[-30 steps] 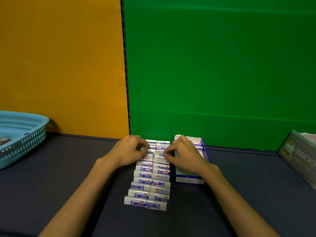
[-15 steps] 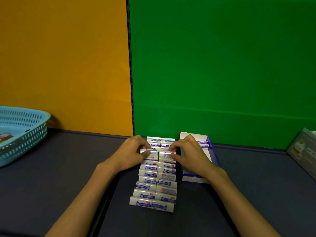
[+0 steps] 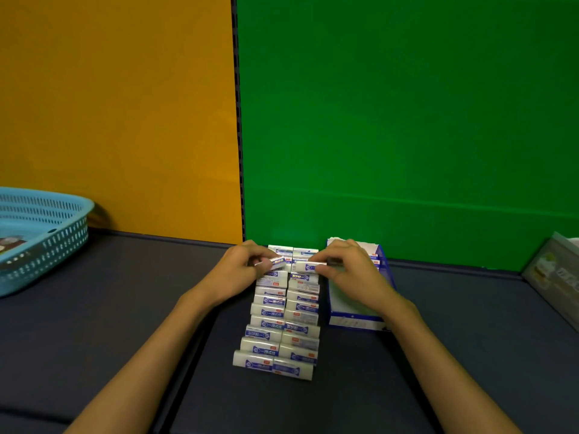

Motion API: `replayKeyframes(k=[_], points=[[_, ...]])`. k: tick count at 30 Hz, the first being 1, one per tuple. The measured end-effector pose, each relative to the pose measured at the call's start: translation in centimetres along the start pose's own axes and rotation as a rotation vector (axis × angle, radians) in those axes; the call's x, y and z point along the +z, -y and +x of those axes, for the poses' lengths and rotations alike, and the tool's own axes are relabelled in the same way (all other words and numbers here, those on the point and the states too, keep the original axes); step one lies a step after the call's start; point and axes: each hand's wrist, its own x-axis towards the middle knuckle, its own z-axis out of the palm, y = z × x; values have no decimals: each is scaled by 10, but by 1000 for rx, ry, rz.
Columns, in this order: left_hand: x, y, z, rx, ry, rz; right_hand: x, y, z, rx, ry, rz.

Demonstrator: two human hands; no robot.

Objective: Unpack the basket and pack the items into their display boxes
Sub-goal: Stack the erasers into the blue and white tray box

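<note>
hands meet at frame centre: left hand (image 3: 238, 270) pinches one small box (image 3: 275, 262), right hand (image 3: 351, 270) pinches another small box (image 3: 308, 266), above two rows of boxes (image 3: 282, 324) on the bench (image 3: 94, 324); display box (image 3: 355, 317) just right.

Two columns of small white-and-blue boxes (image 3: 283, 324) are laid out on the dark tabletop (image 3: 125, 308). One box is pinched in the left hand (image 3: 238, 272), another in the right hand (image 3: 351, 270). A blue display box (image 3: 355, 321) is seen just right of the columns, a blue basket (image 3: 47, 239) far left.
</note>
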Motion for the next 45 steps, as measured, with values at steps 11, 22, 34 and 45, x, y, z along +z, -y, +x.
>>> replayKeyframes(k=[11,22,34,45], points=[[27,-72,23,213,-61,42,-65,-61,-18,198,-70,-182],[91,-107,65,287,-19,651,-54,-66,-18,141,36,-477],[106,-102,79,220,75,905,-50,-63,-8,158,25,-608],[108,-105,79,251,74,938,-51,-61,-9,189,-14,-606]])
